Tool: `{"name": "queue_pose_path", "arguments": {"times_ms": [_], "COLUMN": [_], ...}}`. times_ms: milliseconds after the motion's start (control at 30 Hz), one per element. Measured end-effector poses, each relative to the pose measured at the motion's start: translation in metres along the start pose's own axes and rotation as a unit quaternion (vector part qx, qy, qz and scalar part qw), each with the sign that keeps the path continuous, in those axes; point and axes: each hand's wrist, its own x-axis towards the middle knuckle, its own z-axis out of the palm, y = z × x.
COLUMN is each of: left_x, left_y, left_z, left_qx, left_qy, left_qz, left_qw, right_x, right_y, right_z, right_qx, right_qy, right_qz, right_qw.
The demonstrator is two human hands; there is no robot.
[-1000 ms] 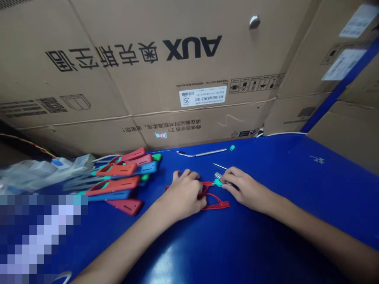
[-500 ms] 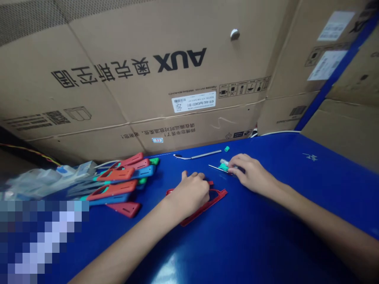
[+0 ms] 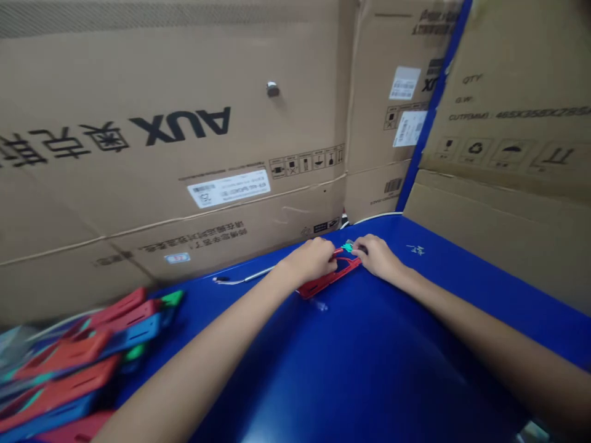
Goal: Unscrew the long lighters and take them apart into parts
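Observation:
My left hand [image 3: 316, 261] is closed round the upper left part of a red plastic frame [image 3: 325, 282], held low over the blue table. Close to its right end, my right hand [image 3: 372, 253] pinches a small green piece [image 3: 348, 247] with something clear beside it. The green piece is at the red frame's tip; whether they touch is too small to tell. Behind my left forearm lies a thin metal rod with a wire [image 3: 258, 274], partly hidden. A small clear item [image 3: 319, 304] sits just below the red frame.
Red, blue and green plastic handles [image 3: 87, 351] are piled at the left. Large cardboard boxes [image 3: 152, 74] wall off the back, and another box [image 3: 508, 227] stands on the right. White marks [image 3: 415, 250] show on the blue table [image 3: 351, 369].
The view has swung to the right. My left hand has lifted the red frame and brought it to my right hand, which still holds the green piece. The two hands are now close together.

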Motion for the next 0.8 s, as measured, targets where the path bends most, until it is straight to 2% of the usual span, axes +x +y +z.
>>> {"name": "queue_pose_path", "arguments": {"times_ms": [100,233,433,700,800], "left_x": [0.046,0.072,0.069,0.061,0.06], "left_y": [0.002,-0.004,-0.016,0.003,0.0], "left_z": [0.012,0.025,0.034,0.038,0.033], "left_qx": [-0.008,-0.02,-0.029,-0.028,-0.03], "left_qy": [0.008,0.028,0.063,0.092,0.097], "left_qz": [0.01,0.017,0.021,0.017,0.013], "left_qw": [1.0,0.999,0.997,0.995,0.995], "right_x": [0.006,0.007,0.008,0.004,0.002], "right_y": [0.014,0.027,0.031,0.037,0.036], "right_z": [0.001,-0.003,-0.008,-0.009,-0.01], "right_qx": [-0.016,-0.032,-0.049,-0.055,-0.05], "right_qy": [-0.001,-0.013,-0.012,0.006,0.023], "right_qz": [0.024,0.041,0.055,0.038,0.027], "right_qw": [1.0,0.999,0.997,0.998,0.998]}}
